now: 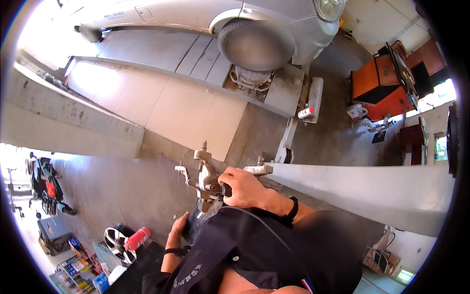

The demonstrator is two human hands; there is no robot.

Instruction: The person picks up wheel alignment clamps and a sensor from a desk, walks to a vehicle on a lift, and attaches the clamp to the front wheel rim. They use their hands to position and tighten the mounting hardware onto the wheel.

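Note:
A metal wheel alignment clamp [208, 174] with several arms and a threaded post is held in front of my chest. My right hand [245, 188] is closed around a black knob on the clamp's right side. Below hangs the clamp's dark box [193, 223], partly wrapped in clear plastic. Lower left, my left hand [178, 229] lies against that box and seems to hold it; most of its fingers are hidden. A thin dark cable [264, 223] runs from near my right hand across my dark shirt.
A silver car [176, 14] stands on a grey lift ramp [147, 46], its front wheel [252, 46] on a turntable. Pale lift beams [362, 191] flank me. A white bottle [305, 113], an orange cabinet [374, 81], a loose rim [116, 241] and a red cylinder [137, 238] stand around.

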